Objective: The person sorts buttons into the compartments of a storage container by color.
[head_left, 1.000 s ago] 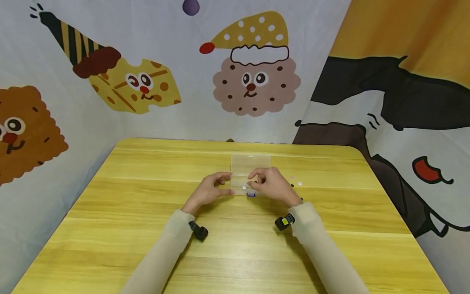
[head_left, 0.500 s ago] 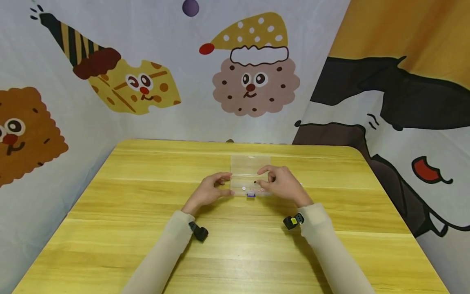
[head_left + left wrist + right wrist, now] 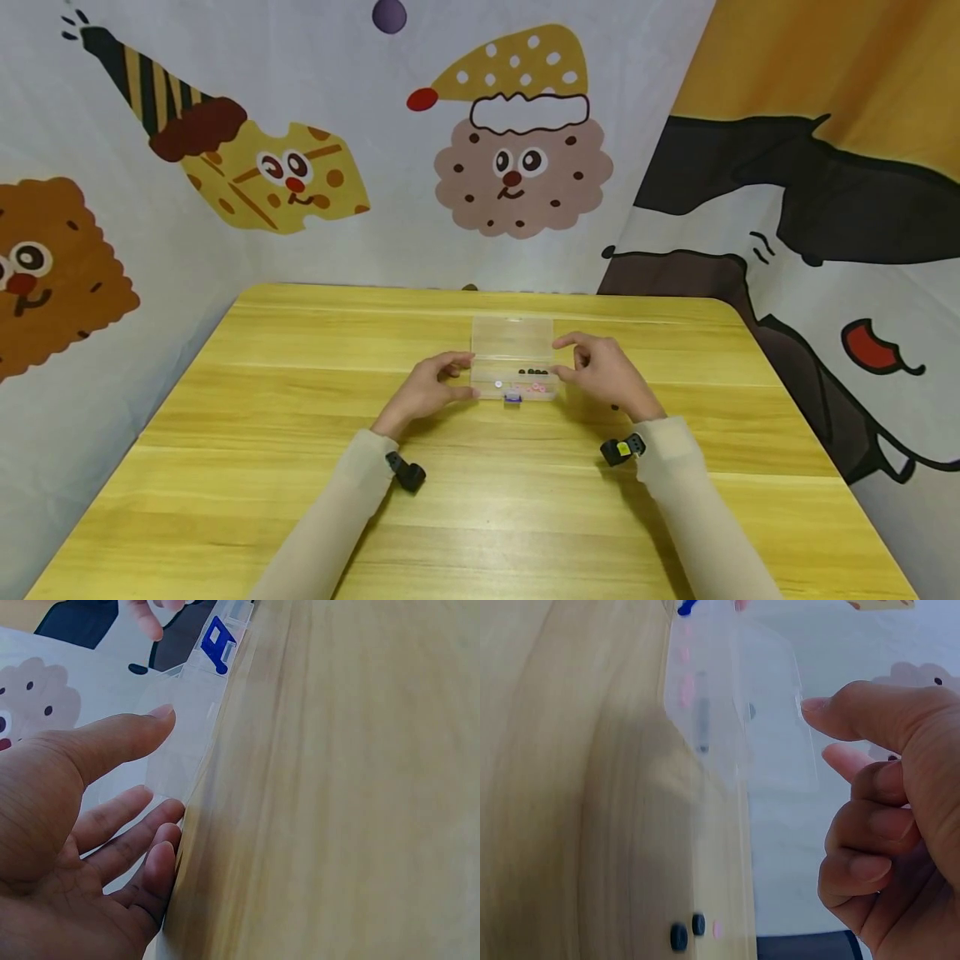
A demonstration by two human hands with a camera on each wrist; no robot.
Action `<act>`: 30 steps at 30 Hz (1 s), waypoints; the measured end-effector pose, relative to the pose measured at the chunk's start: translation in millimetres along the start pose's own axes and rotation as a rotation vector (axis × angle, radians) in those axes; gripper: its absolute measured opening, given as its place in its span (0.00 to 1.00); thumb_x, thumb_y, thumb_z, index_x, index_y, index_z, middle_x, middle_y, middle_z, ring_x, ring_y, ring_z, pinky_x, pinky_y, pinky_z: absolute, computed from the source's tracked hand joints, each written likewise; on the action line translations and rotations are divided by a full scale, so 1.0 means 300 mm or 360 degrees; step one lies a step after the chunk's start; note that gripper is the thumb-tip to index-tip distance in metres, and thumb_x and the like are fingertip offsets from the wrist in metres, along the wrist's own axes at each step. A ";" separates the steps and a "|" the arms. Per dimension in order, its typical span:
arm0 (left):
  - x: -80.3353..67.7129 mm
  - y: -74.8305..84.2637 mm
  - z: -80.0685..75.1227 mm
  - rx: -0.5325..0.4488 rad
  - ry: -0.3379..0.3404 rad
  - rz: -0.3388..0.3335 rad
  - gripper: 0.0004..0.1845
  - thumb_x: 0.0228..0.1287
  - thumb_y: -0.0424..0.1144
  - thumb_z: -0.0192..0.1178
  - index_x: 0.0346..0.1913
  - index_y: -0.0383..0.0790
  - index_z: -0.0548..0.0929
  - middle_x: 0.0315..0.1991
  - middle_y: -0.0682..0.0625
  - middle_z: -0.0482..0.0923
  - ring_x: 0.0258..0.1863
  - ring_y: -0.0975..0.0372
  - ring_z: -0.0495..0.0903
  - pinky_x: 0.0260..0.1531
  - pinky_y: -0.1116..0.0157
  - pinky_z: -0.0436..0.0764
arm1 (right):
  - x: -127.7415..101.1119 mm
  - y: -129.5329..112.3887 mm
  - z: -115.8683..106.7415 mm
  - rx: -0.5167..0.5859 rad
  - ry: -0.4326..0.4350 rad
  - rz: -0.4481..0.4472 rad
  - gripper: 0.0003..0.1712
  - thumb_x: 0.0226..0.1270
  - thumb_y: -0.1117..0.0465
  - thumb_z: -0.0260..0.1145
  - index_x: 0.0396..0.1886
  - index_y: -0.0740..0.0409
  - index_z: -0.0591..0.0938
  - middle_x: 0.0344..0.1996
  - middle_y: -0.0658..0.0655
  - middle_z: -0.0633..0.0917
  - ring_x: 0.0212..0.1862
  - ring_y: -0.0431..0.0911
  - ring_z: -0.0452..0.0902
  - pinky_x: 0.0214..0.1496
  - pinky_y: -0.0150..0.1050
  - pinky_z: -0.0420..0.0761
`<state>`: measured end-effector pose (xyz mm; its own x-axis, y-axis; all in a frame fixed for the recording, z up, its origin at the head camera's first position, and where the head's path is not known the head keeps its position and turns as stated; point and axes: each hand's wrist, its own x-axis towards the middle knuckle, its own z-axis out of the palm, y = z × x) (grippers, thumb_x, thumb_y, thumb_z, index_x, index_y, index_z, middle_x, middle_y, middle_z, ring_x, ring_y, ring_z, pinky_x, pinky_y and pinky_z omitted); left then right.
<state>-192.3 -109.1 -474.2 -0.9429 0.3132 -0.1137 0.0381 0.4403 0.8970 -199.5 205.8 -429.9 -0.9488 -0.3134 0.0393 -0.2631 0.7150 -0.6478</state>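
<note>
A clear plastic box [image 3: 487, 371] stands with its clear lid [image 3: 513, 337] raised at the back. A blue latch [image 3: 513, 399] is at its front. Several black beads [image 3: 532, 372] lie in a row in the rear part, pink beads [image 3: 535, 387] and a white bead [image 3: 498, 384] in the front part. My left hand [image 3: 425, 387] rests at the box's left end, fingertips touching it and thumb near the front corner. Just off the right end is my right hand [image 3: 600, 372], thumb and index finger apart, other fingers curled [image 3: 862, 866], nothing held.
Two black beads [image 3: 679, 937] and a pink bead [image 3: 716, 928] lie on the wooden table [image 3: 300, 500] right of the box, mostly hidden by my right hand in the head view. A cartoon-printed cloth [image 3: 315, 267] hangs behind the table.
My right hand has moved right, from over the box to beyond its right end, uncovering the row of black beads and the pink ones. My left hand stays in place.
</note>
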 end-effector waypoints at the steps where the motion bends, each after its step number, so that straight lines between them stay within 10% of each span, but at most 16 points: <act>1: 0.000 0.000 0.000 0.0001 0.0001 -0.0001 0.34 0.60 0.42 0.76 0.70 0.48 0.77 0.64 0.49 0.79 0.62 0.53 0.75 0.67 0.52 0.74 | -0.002 0.007 -0.004 -0.0007 0.0005 0.0007 0.23 0.67 0.54 0.74 0.60 0.56 0.83 0.16 0.50 0.72 0.17 0.42 0.61 0.22 0.36 0.68; 30: 0.001 -0.005 0.001 0.0021 0.0017 0.0001 0.34 0.60 0.42 0.76 0.70 0.49 0.77 0.63 0.49 0.80 0.61 0.54 0.76 0.67 0.52 0.75 | -0.063 0.198 -0.117 -0.0058 0.0147 0.0205 0.19 0.68 0.50 0.73 0.53 0.56 0.87 0.15 0.49 0.67 0.17 0.43 0.58 0.20 0.37 0.64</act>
<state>-192.5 -109.5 -475.7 -0.9463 0.3045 -0.1084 0.0432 0.4514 0.8913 -203.2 276.2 -442.4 -0.9867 -0.1601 0.0290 -0.1430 0.7680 -0.6242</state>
